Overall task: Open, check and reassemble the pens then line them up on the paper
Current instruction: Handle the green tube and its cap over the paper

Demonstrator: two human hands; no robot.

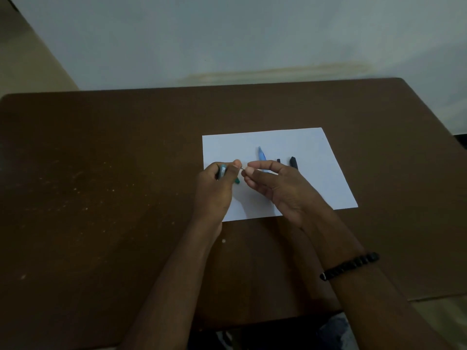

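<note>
Left hand (219, 183) is closed round a teal plastic pen barrel (223, 171) w/ thumb pressed along its side, so the barrel sits steady and its open end points right, toward the other hand. A teal bit (237, 181) pokes out under the left fingers; prob. the same pen's cap or tip, can't tell which. Right hand (271, 184) has thumb and forefinger pinched together on a thin dark refill rod (242, 169), the other fingers loosely curled below. The rod bridges the small gap btw the two hands; only a short stretch shows, so can't tell if it's going in or coming out. Looks like the check/reassemble step on this pen: one hand as holder, the other doing the fine work, both held just above the left part of the white paper sheet (310, 145) so parts don't go astray.

On the sheet, behind the right hand: a light blue translucent pen (261, 156), a short black pen piece (278, 160) and a black capped pen (293, 162), side by side, all pointing away from the person. That row reads as pens already lined up, though lower ends are hidden by the hand. Sheet lies on a dark brown wooden table (101, 173). Black beaded bracelet (350, 266) on right wrist.
</note>
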